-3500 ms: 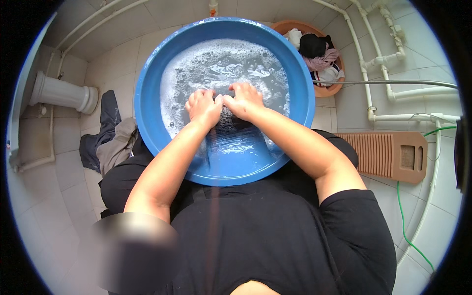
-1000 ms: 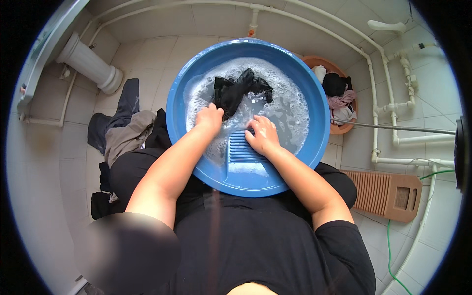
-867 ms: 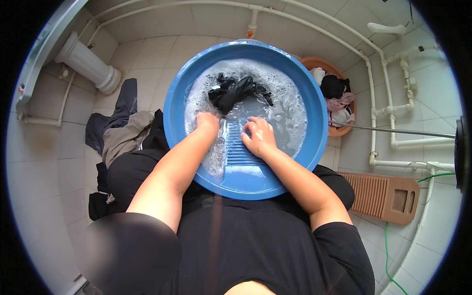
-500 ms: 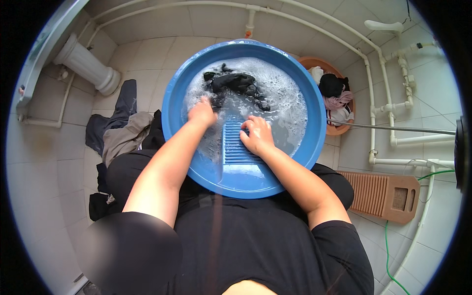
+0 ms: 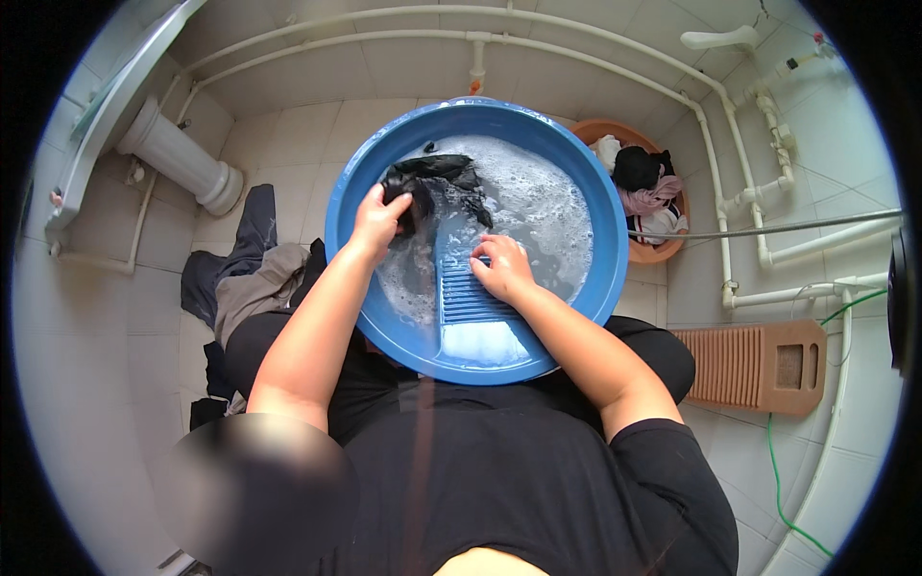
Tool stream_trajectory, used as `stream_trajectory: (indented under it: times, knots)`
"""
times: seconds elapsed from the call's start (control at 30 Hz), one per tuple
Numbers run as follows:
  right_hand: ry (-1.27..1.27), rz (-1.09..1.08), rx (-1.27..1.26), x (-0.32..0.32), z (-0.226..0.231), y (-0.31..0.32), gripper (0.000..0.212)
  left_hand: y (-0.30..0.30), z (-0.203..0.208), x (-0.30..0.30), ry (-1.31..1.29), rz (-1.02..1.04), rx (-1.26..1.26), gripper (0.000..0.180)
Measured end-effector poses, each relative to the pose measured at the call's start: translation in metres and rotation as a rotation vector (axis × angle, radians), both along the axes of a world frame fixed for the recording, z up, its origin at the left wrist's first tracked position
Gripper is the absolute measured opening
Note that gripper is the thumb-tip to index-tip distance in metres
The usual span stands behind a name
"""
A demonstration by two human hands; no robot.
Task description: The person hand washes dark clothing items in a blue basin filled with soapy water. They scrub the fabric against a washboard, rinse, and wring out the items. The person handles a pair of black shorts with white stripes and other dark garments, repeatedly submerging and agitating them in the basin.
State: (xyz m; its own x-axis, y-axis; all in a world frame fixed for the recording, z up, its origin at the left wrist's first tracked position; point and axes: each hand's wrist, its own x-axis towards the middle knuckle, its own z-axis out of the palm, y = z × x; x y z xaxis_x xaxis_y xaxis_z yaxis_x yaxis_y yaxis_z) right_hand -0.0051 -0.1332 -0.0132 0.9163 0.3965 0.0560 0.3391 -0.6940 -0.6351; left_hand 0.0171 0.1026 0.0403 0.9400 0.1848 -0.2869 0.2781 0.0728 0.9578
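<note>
Currently, the left hand (image 5: 377, 219) is gripping a bunched part of a wet black cloth (image 5: 449, 171), its fingers and thumb closing around the fabric near the left side of a round blue tub (image 5: 348, 206). The rest of the cloth is trailing away to the right and is lying partly in the soapy water (image 5: 540, 182), with its far end hanging down toward the middle of the tub. The right hand (image 5: 503, 267) is staying released, loosely curled, and is hovering or resting at the right edge of the blue ridges (image 5: 469, 288) moulded into the near side of the tub; whether it is pressing on them is hard to tell.

White foam is spreading mostly over the far and right parts of the water. The tub is sitting between the person's knees. Beyond its upper right rim, an orange basin (image 5: 663, 252) is holding a pile of black, pink and white clothes (image 5: 645, 182). To the left, dark and grey-brown garments (image 5: 254, 278) are lying on the tiled floor (image 5: 307, 158). To the right, a brown washboard (image 5: 740, 368) is lying beside the person's knee, and a green hose (image 5: 780, 494) is running past it.
</note>
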Motion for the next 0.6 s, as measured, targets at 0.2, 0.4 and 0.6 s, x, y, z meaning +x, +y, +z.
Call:
stream_trajectory:
  times: [0.2, 0.4, 0.6]
  knots:
    - [0.482, -0.225, 0.594, 0.038, -0.007, -0.004, 0.042, -0.037, 0.093, -0.023, -0.471, -0.189, -0.521, 0.03]
    - [1.451, -0.075, 1.434, 0.062, 0.083, 0.013, 0.078, -0.05, 0.092, -0.034, -0.405, -0.476, -0.871, 0.042]
    - [1.333, -0.353, 1.521, 0.067, 0.053, -0.001, 0.044, -0.06, 0.076, -0.035, -0.182, -0.427, -1.124, 0.046]
